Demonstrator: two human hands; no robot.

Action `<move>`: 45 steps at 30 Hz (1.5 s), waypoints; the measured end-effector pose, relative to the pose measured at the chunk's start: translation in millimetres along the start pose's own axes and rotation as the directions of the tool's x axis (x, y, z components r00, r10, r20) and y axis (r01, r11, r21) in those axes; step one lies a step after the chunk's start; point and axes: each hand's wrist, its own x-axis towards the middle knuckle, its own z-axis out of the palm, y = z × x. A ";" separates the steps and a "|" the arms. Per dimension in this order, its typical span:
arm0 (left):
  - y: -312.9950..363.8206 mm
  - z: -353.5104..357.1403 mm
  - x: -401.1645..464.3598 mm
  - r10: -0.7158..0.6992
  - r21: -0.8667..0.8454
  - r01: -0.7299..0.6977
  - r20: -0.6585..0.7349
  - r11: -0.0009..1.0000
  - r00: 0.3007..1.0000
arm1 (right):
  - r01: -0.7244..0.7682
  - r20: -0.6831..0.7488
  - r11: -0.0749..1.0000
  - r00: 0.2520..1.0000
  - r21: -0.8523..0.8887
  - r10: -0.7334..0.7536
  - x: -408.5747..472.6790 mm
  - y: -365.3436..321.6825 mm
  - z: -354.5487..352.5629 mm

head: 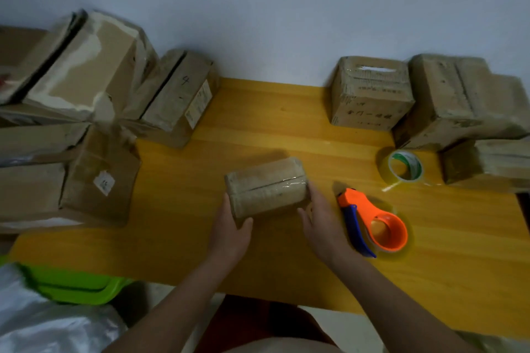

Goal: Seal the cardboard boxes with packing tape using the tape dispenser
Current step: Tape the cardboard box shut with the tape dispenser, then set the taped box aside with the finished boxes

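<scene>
Box (266,189) small, lying mid-surface (177,209), clear tape glinting along its top seam near the right end. Left hand (232,226) gripping the near-left corner, fingers wrapped round it; right hand (318,218) pressed to the right end, fingers fairly straight, thumb reaching to the near face. Tape dispenser (372,223) set down just right of that hand, not held. Spare roll (405,167) farther back. Taped boxes (370,92) stacked at right; pile at left (86,100) likely still waiting. Judged: this box about sealed, several left.
</scene>
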 end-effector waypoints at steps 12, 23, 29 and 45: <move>68.2 -10.9 108.9 0.447 0.465 -0.548 0.317 0.695 0.836 | 0.160 0.015 0.771 0.981 -0.616 -0.192 106.6 -2.2 -44.2; 159.7 -15.7 227.1 0.488 0.852 -0.453 0.288 0.262 0.824 | 0.175 0.103 0.533 0.981 -0.828 -0.164 221.9 -18.7 -72.2; 174.4 -9.5 251.0 0.512 0.817 -0.467 0.257 0.338 0.820 | 0.181 0.117 0.519 0.981 -0.836 -0.155 253.3 -15.4 -82.8; 140.0 -110.8 255.2 0.602 0.475 -0.461 -0.199 0.750 0.774 | 0.263 0.029 0.746 0.950 -0.612 -0.311 261.7 -101.9 -39.3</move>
